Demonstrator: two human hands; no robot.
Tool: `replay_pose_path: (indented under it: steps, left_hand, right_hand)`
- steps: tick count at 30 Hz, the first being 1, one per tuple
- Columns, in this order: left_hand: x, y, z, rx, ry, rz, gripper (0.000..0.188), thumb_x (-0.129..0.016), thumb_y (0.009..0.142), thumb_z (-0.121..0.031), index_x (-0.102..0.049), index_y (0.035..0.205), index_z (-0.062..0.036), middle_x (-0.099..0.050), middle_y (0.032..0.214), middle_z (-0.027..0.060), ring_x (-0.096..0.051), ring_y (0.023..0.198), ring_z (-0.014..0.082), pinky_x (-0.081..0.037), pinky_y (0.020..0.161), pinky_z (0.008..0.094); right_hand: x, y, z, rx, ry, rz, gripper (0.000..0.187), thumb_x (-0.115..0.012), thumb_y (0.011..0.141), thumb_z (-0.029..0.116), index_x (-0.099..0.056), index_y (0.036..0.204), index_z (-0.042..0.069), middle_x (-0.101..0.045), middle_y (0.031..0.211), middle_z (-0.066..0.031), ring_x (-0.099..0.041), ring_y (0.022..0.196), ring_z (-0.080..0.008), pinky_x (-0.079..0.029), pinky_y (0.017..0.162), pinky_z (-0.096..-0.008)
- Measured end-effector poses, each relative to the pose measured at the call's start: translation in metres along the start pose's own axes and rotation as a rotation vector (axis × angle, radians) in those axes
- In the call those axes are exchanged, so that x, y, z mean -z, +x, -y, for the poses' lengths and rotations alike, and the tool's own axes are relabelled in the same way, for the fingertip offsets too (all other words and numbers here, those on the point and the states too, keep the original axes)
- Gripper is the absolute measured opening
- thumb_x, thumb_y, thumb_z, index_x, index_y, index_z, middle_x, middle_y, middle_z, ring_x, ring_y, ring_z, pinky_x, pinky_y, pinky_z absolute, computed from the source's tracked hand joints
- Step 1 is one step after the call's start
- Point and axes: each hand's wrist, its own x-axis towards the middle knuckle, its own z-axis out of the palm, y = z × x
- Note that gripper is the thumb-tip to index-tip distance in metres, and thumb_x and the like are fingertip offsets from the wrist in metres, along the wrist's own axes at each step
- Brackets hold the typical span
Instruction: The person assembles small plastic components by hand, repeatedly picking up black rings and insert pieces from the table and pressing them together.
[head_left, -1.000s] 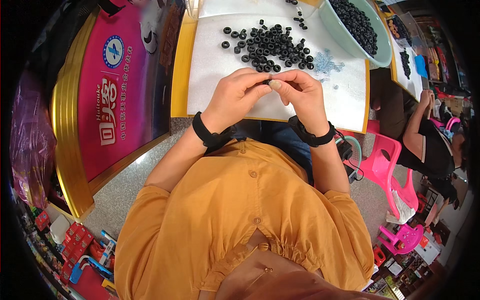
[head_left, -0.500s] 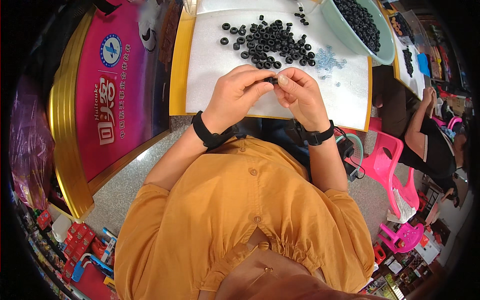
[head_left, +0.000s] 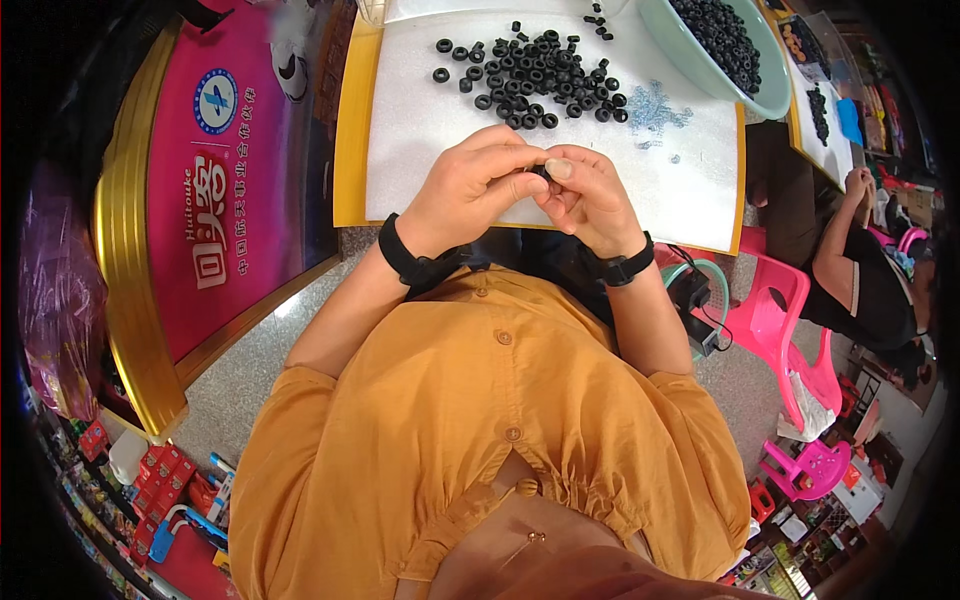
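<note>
My left hand (head_left: 478, 190) and my right hand (head_left: 598, 203) meet over the near edge of a white foam sheet (head_left: 405, 125). Both are closed, thumbs and forefingers pinching one small black ring-like part (head_left: 541, 172) between them. Most of that part is covered by the fingertips. Just beyond the hands lies a loose pile of small black rings (head_left: 540, 78), some flat and some on edge. Small clear bluish pieces (head_left: 655, 108) are scattered to the right of the pile, too small to make out in detail.
A pale green bowl (head_left: 690, 78) full of black rings stands at the far right. The sheet rests on a yellow-edged table (head_left: 352, 140). A pink chair (head_left: 775, 300) and a seated person (head_left: 850, 270) are at right. A magenta sign panel (head_left: 200, 200) stands left.
My fingers have shifted on the small black part, and the right fingertips now cover more of it. The view has moved slightly; the pile looks unchanged.
</note>
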Motion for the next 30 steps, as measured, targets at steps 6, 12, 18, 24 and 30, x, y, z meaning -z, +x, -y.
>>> replay_pose_path:
  steps: [6, 12, 18, 24, 30]
  left_hand:
    - [-0.001, 0.000, -0.004, 0.074, -0.043, 0.027, 0.023, -0.070, 0.089, -0.010, -0.069, 0.110, -0.0008, -0.061, 0.088, 0.0068, -0.058, 0.080, 0.0177, -0.047, 0.070, 0.0275]
    - [0.000, 0.002, 0.001, 0.017, 0.074, -0.006, 0.024, -0.070, 0.086, -0.009, -0.072, 0.109, -0.0042, -0.062, 0.086, 0.0076, -0.059, 0.078, 0.0197, -0.048, 0.069, 0.0285]
    - [-0.001, 0.001, -0.001, 0.016, 0.036, 0.030, 0.021, -0.069, 0.086, -0.009, -0.071, 0.107, -0.0021, -0.061, 0.085, 0.0081, -0.059, 0.078, 0.0200, -0.049, 0.070, 0.0286]
    - [-0.006, 0.000, 0.007, -0.028, 0.028, -0.017, 0.021, -0.070, 0.088, -0.011, -0.069, 0.106, -0.0003, -0.063, 0.089, 0.0074, -0.059, 0.079, 0.0190, -0.047, 0.070, 0.0281]
    - [-0.009, -0.001, 0.006, -0.032, 0.060, -0.036, 0.021, -0.069, 0.088, -0.010, -0.068, 0.106, 0.0003, -0.063, 0.087, 0.0076, -0.058, 0.079, 0.0196, -0.047, 0.071, 0.0286]
  right_hand:
    - [0.001, -0.001, -0.008, 0.041, 0.158, 0.054, 0.024, -0.061, 0.096, 0.020, -0.064, 0.101, -0.004, -0.065, 0.081, -0.0096, -0.053, 0.055, -0.0088, -0.041, 0.042, -0.0197]
    - [0.000, 0.000, -0.013, 0.063, 0.132, 0.028, 0.033, -0.060, 0.099, 0.028, -0.063, 0.106, -0.004, -0.064, 0.084, -0.0094, -0.053, 0.057, -0.0091, -0.043, 0.048, -0.0189]
    - [0.007, 0.003, -0.019, 0.017, 0.201, 0.156, 0.033, -0.061, 0.099, 0.029, -0.059, 0.109, -0.003, -0.060, 0.082, -0.0054, -0.051, 0.061, -0.0079, -0.040, 0.047, -0.0184]
    - [-0.006, 0.001, -0.026, 0.087, 0.252, 0.047, 0.023, -0.061, 0.098, 0.024, -0.057, 0.098, 0.002, -0.056, 0.077, -0.0020, -0.045, 0.058, -0.0061, -0.031, 0.044, -0.0180]
    - [-0.013, 0.000, -0.026, 0.120, 0.223, -0.054, 0.023, -0.063, 0.098, 0.026, -0.056, 0.091, 0.005, -0.052, 0.071, -0.0003, -0.041, 0.056, -0.0049, -0.025, 0.043, -0.0192]
